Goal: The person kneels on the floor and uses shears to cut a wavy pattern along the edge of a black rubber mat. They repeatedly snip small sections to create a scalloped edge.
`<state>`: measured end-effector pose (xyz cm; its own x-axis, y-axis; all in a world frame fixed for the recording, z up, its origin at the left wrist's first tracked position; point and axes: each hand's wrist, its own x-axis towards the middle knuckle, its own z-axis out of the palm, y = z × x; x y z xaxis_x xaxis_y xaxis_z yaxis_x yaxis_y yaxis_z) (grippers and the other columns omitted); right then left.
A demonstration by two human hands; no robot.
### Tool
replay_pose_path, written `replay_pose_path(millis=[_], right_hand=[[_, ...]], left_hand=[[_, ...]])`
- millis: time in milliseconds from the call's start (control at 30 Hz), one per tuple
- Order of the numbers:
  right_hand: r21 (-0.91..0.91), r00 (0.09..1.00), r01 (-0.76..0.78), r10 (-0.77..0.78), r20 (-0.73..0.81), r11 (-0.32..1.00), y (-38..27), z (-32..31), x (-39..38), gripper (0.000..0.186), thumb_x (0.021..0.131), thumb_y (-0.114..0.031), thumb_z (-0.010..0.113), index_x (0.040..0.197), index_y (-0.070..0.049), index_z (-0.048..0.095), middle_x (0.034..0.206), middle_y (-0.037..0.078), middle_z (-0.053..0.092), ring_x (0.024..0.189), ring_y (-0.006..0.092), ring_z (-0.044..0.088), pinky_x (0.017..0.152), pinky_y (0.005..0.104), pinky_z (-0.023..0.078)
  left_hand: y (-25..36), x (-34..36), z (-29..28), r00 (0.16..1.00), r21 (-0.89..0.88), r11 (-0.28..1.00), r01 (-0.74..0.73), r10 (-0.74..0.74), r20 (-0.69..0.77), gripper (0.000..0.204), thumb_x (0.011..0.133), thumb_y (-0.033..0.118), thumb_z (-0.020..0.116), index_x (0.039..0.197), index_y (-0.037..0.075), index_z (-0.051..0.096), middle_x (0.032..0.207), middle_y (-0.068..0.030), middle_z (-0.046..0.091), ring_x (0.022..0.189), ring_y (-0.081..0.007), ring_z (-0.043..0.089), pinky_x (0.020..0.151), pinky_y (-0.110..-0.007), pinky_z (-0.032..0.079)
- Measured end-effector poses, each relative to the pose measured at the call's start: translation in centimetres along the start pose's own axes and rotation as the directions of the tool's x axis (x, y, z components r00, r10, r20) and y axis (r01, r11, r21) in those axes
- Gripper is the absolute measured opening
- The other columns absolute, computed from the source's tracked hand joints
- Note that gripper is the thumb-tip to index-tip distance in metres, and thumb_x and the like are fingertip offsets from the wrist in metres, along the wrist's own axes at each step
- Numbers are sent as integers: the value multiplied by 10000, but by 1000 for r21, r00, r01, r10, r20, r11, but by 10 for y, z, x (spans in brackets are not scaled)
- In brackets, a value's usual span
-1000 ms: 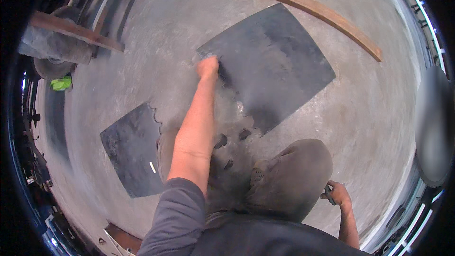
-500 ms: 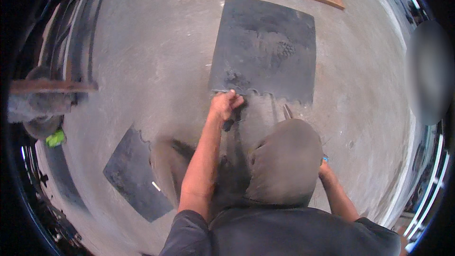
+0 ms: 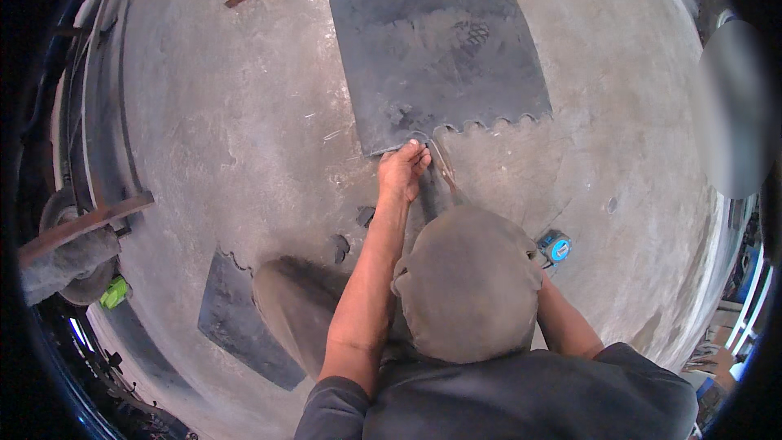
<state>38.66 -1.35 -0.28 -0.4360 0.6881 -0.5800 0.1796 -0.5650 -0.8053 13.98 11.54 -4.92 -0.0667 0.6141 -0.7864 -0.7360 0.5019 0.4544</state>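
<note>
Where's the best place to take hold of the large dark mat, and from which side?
Probably the near edge, toward the left corner, coming from the person's side. The large dark mat lies broad and mostly flat, so a thin edge is the part to pinch; the left hand has hold there. The scalloped stretch rightward would likely give a less even grip.

floor (image 3: 244, 114): softly lit, paler at right
mat (image 3: 432, 49): dark and dull
gray oval (image 3: 735, 114): very blurry
white strips (image 3: 748, 292): shiny, bent near the black edge
</note>
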Motion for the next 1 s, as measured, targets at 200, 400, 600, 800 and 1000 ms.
replay_pose_path(millis=[200,400,600,800,1000], right_hand=[[38,999,25,-26,31,999,2,-2,12,613,1027,-262,548,1560,-52,330,1607,125,337,1478,214,308,1217,351,217],[122,995,-97,92,44,988,-4,1,10,604,1025,-267,545,1550,-46,344,1583,136,375,1459,238,342,1206,356,247],[-214,999,37,-39,-6,976,-36,13,26,639,997,-299,578,1543,-54,354,1553,168,412,1439,280,377,1194,370,269],[-213,994,-112,105,-42,971,-124,22,15,676,995,-386,586,1537,-51,361,1552,193,408,1445,313,378,1179,384,293],[-270,992,-108,87,-88,957,-105,22,21,702,999,-477,571,1519,-40,390,1508,205,456,1413,317,420,1181,381,292]], left_hand=[[-2,-6,10,997,-1,997,-79,79,9,211,905,101,707,1017,-34,591,902,-100,667,771,-176,661,632,-277,571],[-3,-3,11,989,-8,990,-143,142,-49,191,880,99,732,984,7,602,861,-69,669,705,-150,643,583,-264,538],[-2,-8,14,989,-22,988,-150,150,-8,179,871,99,743,957,21,606,828,-55,667,670,-131,633,557,-249,521],[-6,-7,26,988,-51,987,-154,153,-24,153,880,79,723,947,5,607,800,-55,656,661,-128,625,550,-256,527],[-3,-7,22,994,-41,993,-110,110,-17,134,880,62,710,922,3,598,781,-59,643,639,-129,615,541,-259,527]])
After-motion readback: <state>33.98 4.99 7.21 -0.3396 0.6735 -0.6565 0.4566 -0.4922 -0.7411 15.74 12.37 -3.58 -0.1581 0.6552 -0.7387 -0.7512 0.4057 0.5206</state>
